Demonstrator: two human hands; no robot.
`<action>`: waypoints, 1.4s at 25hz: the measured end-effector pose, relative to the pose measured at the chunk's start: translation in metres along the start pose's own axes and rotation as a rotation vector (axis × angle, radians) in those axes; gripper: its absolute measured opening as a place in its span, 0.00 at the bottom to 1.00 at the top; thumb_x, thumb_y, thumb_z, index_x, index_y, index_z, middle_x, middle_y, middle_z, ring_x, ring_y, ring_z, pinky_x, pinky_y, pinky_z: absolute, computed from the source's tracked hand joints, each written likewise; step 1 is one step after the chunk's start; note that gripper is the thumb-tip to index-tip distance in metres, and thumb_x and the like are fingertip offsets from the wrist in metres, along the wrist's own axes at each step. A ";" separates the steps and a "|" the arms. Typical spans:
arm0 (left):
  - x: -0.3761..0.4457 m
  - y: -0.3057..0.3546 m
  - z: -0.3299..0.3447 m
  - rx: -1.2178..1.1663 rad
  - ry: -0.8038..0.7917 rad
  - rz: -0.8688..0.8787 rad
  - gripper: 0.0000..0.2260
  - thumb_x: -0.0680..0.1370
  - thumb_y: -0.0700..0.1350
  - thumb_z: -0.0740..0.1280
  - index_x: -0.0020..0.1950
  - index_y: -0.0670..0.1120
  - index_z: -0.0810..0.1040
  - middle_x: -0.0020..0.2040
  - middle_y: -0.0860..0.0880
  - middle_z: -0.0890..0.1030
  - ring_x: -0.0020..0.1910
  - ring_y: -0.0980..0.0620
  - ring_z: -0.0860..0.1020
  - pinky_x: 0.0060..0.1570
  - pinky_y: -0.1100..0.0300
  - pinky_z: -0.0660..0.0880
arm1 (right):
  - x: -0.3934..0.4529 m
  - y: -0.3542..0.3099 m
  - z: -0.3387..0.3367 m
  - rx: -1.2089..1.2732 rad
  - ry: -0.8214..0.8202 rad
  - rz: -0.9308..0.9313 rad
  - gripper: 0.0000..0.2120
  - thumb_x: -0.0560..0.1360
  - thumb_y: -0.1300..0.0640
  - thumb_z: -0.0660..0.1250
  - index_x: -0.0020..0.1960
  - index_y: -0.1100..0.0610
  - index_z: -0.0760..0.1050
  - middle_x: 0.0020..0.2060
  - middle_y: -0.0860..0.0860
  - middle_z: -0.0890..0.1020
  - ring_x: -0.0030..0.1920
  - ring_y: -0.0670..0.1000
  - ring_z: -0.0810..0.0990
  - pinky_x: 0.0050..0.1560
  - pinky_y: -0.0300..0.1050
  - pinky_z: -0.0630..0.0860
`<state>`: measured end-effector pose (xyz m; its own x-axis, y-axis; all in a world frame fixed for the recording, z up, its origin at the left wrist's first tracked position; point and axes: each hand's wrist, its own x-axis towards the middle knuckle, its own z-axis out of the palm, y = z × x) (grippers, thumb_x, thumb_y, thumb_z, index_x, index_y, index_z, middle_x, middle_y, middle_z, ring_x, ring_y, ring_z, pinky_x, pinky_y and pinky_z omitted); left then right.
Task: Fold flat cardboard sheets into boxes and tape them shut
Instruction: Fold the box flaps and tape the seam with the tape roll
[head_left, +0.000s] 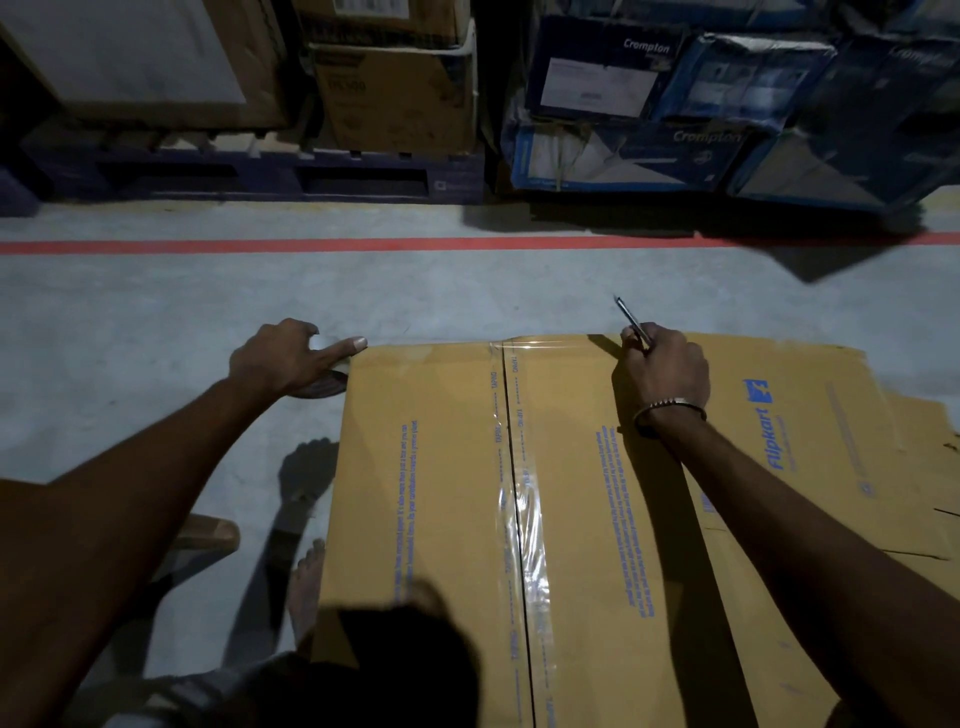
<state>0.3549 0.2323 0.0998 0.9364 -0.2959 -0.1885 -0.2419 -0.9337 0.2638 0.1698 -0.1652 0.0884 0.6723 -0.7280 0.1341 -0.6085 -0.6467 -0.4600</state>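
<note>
Cardboard box (467, 519) on the floor (156, 322), flaps closed, clear tape (524, 519) laid along the centre seam from six toward twelve o'clock.
Flat cardboard sheets (831, 441) underneath at three o'clock; left hand (291, 361) at ten o'clock, fingers loosely extended, index on the far corner, steadying; right hand (667, 366) at one o'clock, fingers pinching a thin pen-like tool (631, 319). Probably the sealing step: next, likely cutting the tape at the far edge and pressing it flat.

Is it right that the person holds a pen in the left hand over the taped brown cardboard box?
Not quite. In the head view the thin dark pen is in the right hand. The left hand holds the far left corner of the taped brown cardboard box.
</note>
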 end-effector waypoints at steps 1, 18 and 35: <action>0.000 0.000 0.001 0.001 -0.003 -0.005 0.37 0.72 0.77 0.59 0.42 0.41 0.79 0.39 0.43 0.81 0.42 0.42 0.78 0.40 0.53 0.70 | -0.001 0.000 0.001 -0.058 -0.005 -0.039 0.10 0.80 0.54 0.65 0.56 0.52 0.84 0.39 0.58 0.84 0.38 0.59 0.77 0.37 0.46 0.69; 0.002 -0.006 0.007 0.019 -0.041 0.005 0.36 0.78 0.74 0.55 0.50 0.40 0.81 0.51 0.38 0.82 0.52 0.38 0.80 0.45 0.52 0.74 | -0.092 -0.194 0.091 -0.118 -0.249 -0.562 0.14 0.80 0.52 0.61 0.58 0.52 0.83 0.47 0.54 0.81 0.49 0.57 0.80 0.44 0.49 0.70; 0.003 -0.058 0.002 -0.452 -0.182 -0.005 0.25 0.72 0.68 0.74 0.43 0.45 0.85 0.42 0.45 0.85 0.44 0.47 0.82 0.42 0.55 0.75 | -0.088 -0.213 0.106 -0.080 -0.305 -0.245 0.24 0.76 0.31 0.64 0.47 0.51 0.85 0.34 0.48 0.79 0.38 0.55 0.79 0.40 0.46 0.76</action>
<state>0.3713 0.2848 0.0824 0.8679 -0.3594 -0.3430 -0.0649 -0.7665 0.6390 0.2852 0.0606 0.0818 0.8888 -0.4564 -0.0409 -0.4371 -0.8175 -0.3750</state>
